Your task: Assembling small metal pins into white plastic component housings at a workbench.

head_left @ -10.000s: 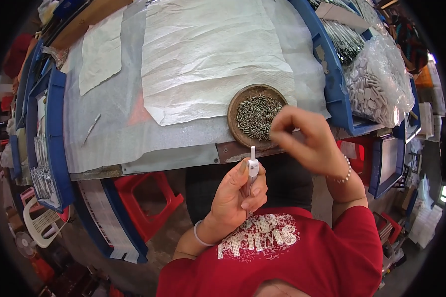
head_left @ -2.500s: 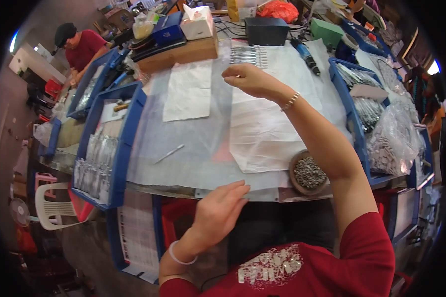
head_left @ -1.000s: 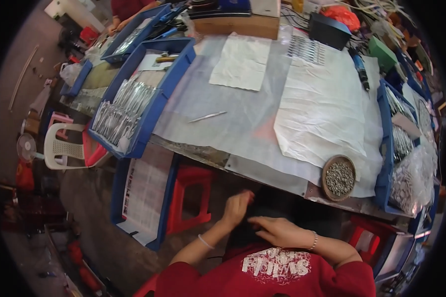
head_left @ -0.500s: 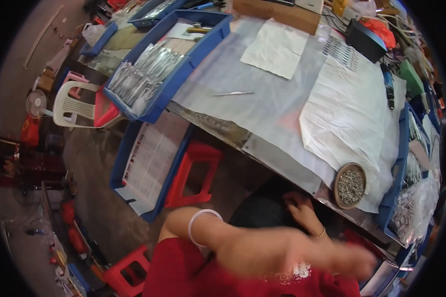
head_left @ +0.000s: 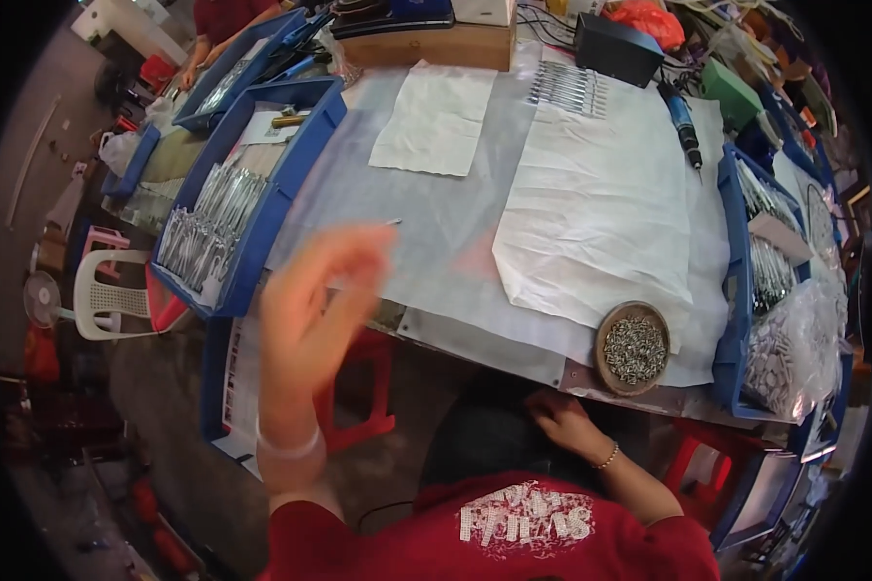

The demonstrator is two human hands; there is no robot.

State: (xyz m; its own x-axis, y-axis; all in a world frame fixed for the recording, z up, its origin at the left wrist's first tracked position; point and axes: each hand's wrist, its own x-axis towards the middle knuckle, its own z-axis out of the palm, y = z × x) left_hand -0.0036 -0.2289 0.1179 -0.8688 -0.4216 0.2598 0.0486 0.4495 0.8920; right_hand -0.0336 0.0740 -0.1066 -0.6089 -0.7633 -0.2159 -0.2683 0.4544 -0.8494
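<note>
My left hand point(head_left: 320, 310) is raised over the near left edge of the worktable point(head_left: 426, 208), smeared by motion. Its fingers are bent, but whether they grip anything cannot be made out. Just past the fingertips shows one end of a thin silver tool point(head_left: 394, 222); the rest is hidden behind the hand. My right hand point(head_left: 560, 418) rests on my dark-clothed leg below the table's edge, fingers loosely apart and holding nothing. Above it on the table corner stands a round bowl point(head_left: 607, 360) full of small metal parts point(head_left: 635, 349).
A blue tray point(head_left: 286, 179) of slim metal pieces point(head_left: 208, 228) sits at left, another blue bin point(head_left: 736, 320) at right. White sheets point(head_left: 601, 213) cover the table. A row of metal pieces point(head_left: 569, 89) and a blue electric screwdriver point(head_left: 681, 121) lie farther back. Another person point(head_left: 225, 19) is far left.
My left hand has swung from in front of my body up and left to the table. The view has shifted, bringing the other person into sight. My right hand stays on my leg.
</note>
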